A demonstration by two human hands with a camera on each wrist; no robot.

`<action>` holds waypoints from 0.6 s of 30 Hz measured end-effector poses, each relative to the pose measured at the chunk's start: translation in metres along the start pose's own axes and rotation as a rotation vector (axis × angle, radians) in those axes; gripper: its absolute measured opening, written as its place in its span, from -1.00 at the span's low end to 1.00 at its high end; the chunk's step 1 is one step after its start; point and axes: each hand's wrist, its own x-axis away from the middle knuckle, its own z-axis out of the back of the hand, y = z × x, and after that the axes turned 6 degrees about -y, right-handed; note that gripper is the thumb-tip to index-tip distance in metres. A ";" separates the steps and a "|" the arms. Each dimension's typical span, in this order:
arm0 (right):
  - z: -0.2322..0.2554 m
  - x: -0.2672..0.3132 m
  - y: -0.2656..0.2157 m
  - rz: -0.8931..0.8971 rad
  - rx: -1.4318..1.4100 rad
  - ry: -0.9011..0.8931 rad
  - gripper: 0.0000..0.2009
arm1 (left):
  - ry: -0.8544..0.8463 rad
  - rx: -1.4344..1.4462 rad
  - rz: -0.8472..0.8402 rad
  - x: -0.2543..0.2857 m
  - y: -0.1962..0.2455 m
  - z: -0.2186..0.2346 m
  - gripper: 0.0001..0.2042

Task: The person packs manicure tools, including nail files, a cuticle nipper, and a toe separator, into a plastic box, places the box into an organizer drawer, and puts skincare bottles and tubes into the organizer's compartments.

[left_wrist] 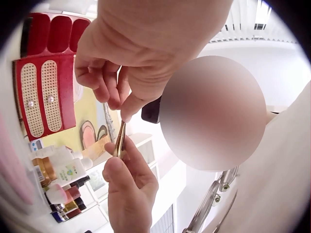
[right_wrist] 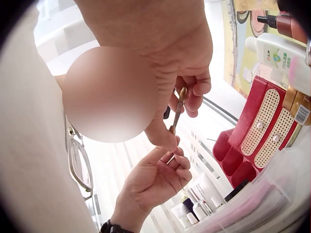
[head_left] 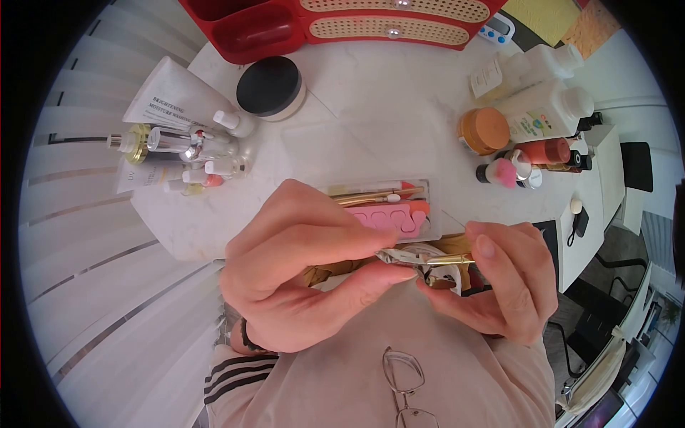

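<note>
From the head view, the left hand [head_left: 300,267] and right hand [head_left: 499,282] both pinch a slim gold tool [head_left: 446,260], held in the air near the body, above the near edge of the counter [head_left: 371,135]. With so light a hold it could slip onto the open kit tray [head_left: 421,214]. From the left wrist, the fingers [left_wrist: 127,109] are clamped on the tool's top end; its point could prick skin. The right wrist shows the same pinch.

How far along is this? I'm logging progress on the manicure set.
Done: the clear tool case lies open on the table. In hand: both the left hand and right hand pinch a gold tool. Left: other tools and the pink toe separator remain in the case.
</note>
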 end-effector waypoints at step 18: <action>0.008 0.000 -0.003 -0.016 -0.049 -0.018 -0.43 | -0.071 0.261 0.098 0.000 0.000 0.004 -0.65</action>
